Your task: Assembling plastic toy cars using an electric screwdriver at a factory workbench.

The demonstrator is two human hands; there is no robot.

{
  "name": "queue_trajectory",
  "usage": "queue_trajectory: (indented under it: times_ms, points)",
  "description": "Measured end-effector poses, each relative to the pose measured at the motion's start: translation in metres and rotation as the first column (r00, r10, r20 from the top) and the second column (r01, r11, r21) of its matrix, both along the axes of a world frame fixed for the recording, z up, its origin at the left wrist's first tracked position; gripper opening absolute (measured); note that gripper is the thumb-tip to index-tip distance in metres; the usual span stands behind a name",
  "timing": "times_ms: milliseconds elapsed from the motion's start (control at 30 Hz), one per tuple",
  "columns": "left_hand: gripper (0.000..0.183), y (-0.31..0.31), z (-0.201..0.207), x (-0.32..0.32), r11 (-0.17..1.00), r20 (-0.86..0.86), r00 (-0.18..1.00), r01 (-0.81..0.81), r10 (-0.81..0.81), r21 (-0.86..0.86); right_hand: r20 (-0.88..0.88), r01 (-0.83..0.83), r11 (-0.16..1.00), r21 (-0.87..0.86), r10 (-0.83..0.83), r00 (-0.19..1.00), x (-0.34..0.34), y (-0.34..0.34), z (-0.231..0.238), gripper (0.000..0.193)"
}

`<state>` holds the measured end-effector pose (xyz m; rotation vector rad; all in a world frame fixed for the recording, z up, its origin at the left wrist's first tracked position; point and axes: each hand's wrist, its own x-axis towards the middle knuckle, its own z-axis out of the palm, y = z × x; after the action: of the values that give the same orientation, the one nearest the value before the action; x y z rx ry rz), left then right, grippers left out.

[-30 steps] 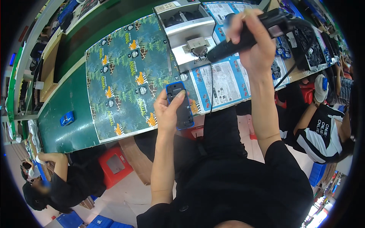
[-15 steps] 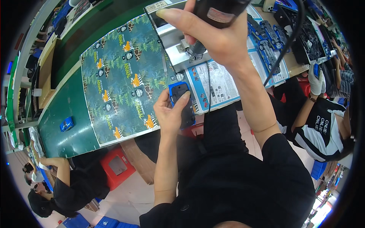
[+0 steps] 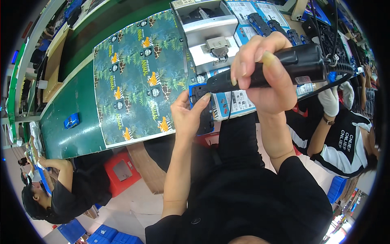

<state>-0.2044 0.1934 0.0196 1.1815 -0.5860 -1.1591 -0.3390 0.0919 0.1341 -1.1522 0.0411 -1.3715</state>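
Drawn away from the metal box (image 3: pixel 211 29), the driver (image 3: pixel 302 65) is now brought over the car (image 3: pixel 206 118), while half a second ago its tip was held at the front of the box. By this, tool and workpiece are put together, and the fetching part of the work is judged to be done. From the left, a second car (image 3: pixel 71 120) is seen on the green table (image 3: pixel 77 142), left lying where it was. Beside it, the table is covered by a printed sheet (image 3: pixel 136 81). At the sheet's near right corner, the car is held by the left hand (image 3: pixel 185 116), black underside up; it is pinched between the thumb, laid across the underside, and the fingers at its blue side. Just beyond the car, the box is left untouched. Farther right, the driver is gripped by the right hand (image 3: pixel 270 87), fingers curled round the body and thumb pressed over it. Its tip is lowered to the car's far end; whether contact is made cannot be told. Beyond the right hand, more cars (image 3: pixel 260 25) are set out in a group.
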Motion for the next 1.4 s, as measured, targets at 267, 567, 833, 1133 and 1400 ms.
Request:
queue_trajectory:
  times_ms: [267,567,833,1133,1400]
  points:
    - [0.027,0.001,0.000,0.000,1.000,0.006,1.000,0.021,-0.021,0.005,-0.101,0.083,0.997,0.002,-0.082,0.992,0.010,0.017,-0.008,0.020]
    - [0.025,0.000,0.013,-0.001,0.998,0.138,0.990,-0.017,0.009,0.058,-0.364,-0.010,0.985,-0.172,-0.054,0.930,0.009,0.021,-0.008,0.027]
    - [0.024,0.003,0.007,-0.002,0.998,0.131,0.991,-0.021,0.029,-0.058,-0.311,0.065,0.992,-0.109,-0.096,0.946,0.009,0.021,-0.013,0.025]
    - [0.026,0.002,0.004,-0.003,0.999,0.128,0.991,-0.024,0.029,-0.039,-0.267,0.060,0.989,-0.136,-0.095,0.959,0.007,0.020,-0.022,0.025]
    - [0.027,0.008,0.004,0.003,0.999,0.038,0.998,0.052,-0.052,-0.010,-0.192,0.056,0.980,-0.192,-0.093,0.977,-0.003,0.026,-0.012,0.020]
